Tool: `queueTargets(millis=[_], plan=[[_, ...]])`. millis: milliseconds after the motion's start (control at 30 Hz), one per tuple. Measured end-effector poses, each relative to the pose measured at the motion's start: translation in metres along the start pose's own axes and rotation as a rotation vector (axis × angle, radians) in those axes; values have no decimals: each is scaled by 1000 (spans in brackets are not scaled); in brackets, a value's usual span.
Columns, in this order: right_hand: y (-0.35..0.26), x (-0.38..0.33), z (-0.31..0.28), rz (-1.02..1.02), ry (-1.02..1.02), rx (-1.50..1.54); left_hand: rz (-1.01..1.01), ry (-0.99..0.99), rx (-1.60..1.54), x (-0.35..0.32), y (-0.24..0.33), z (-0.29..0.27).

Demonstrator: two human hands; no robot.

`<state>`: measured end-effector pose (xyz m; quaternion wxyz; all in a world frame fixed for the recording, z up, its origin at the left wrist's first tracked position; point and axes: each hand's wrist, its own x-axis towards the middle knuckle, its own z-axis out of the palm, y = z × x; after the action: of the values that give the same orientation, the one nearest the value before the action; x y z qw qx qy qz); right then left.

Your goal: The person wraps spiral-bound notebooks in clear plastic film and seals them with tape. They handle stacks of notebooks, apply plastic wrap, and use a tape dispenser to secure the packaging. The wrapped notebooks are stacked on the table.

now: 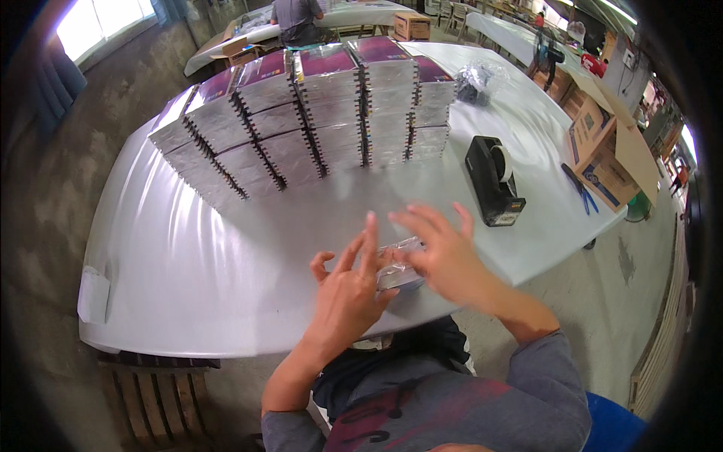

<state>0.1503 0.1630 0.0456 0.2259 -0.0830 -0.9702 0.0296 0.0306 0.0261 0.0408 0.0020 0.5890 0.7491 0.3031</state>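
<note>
A small block wrapped in clear film point(398, 278) lies near the table's front edge, partly covered by both hands. My left hand point(345, 295) is at its left side, fingers spread and pointing away from me, with the thumb along the near side. From the right, my right hand point(446, 260) reaches over the top, its fingers spread and its thumb side near the crinkled film. Whether the fingertips press on the film cannot be made out. Beyond the hands stand several stacks of film-wrapped blocks point(327, 90) with purple tops and dark toothed edges.
A black tape dispenser point(493, 184) stands right of my hands on the white table point(173, 301). Farther right lie blue-handled pliers or scissors point(580, 190) beside open cardboard boxes point(602, 151). Crumpled clear film point(480, 81) rests behind. A person point(296, 21) is at a far table.
</note>
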Motion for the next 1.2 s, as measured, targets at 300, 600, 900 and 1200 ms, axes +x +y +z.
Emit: queueTargets(millis=[300, 600, 900, 1200], plan=[[46, -30, -41, 276, 92, 223, 135, 130, 185, -20, -4, 24], [224, -94, 5, 1284, 163, 753, 159, 141, 156, -17, -2, 23], [223, -103, 27, 1230, 467, 1294, 132, 151, 154, -17, -3, 22], [196, -142, 35, 851, 638, 1500, 144, 132, 160, -18, -1, 21]])
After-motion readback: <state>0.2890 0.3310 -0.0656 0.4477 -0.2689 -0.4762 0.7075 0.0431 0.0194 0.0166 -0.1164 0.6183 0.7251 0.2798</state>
